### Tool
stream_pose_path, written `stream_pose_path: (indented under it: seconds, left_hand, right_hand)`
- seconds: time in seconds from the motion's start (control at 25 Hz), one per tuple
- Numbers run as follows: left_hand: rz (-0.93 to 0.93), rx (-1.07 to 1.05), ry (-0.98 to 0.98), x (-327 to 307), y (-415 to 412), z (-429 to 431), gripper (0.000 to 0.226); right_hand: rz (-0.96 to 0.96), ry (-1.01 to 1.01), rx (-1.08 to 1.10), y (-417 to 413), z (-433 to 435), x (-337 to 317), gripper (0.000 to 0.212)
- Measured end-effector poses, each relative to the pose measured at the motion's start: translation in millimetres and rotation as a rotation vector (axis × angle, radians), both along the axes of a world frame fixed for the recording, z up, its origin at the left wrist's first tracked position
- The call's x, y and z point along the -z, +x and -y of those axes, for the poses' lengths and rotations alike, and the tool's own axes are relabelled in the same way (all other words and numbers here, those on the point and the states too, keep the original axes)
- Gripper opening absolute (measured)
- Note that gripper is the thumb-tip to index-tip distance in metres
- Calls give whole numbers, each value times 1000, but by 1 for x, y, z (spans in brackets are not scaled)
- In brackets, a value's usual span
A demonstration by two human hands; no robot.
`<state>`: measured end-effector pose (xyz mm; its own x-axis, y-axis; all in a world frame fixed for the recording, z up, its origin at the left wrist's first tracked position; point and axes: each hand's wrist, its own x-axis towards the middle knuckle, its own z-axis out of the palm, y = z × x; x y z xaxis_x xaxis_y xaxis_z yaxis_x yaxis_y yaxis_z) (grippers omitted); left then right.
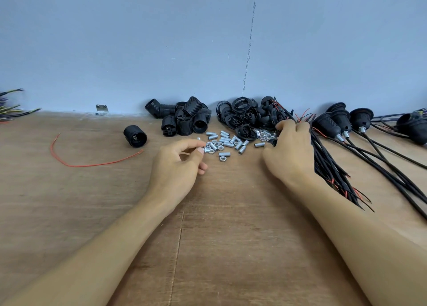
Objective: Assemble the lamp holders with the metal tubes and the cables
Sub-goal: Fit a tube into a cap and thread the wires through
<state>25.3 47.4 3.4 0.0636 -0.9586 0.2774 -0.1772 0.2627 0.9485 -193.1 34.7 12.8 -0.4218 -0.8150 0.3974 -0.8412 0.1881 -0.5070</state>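
Note:
Short silver metal tubes (227, 141) and hex nuts lie scattered at the centre of the wooden table (208, 236). My left hand (178, 167) pinches one small metal tube (201, 149) between thumb and forefinger at the left edge of that scatter. My right hand (288, 151) lies on the bundle of black cables (332, 169) with red wire ends, fingers curled around the upper part of the bundle. Behind the tubes sit a pile of black threaded lamp holder bodies (184, 118) and a pile of black holder caps (249, 116).
One lamp holder body (135, 136) lies alone at the left, near a loose red wire (92, 164). Several assembled holders with cables (342, 123) lie at the far right. More wires (13, 109) poke in at the far left. A blue wall (208, 40) bounds the table.

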Motion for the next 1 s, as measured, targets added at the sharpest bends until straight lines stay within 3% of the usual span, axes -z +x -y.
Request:
stream_pose_path:
  seconds: [0.16,0.36,0.6,0.68,0.88,1.0]
  left_hand:
    - [10,12,1,1,0,1,21]
    - [-8,17,20,2,1,2,19]
    - [-85,56,26,1,0,1,15]
    - [-102,80,38,0,-1,0,13]
    - [-156,100,75,-2,-1,-2,12]
    - [-194,112,64,-3,-3,-4,10]
  right_hand:
    - [-141,201,78,-1,-1,0,44]
    - [-57,44,-57,0,-2,-3,34]
    - [217,-149,-207,5,-1,-4,4]
    - [316,-204,-278,12,-3,-7,12]
    - [558,-108,-470,34,-7,-9,12]
    - [903,-6,-596,45,-11,-11,12]
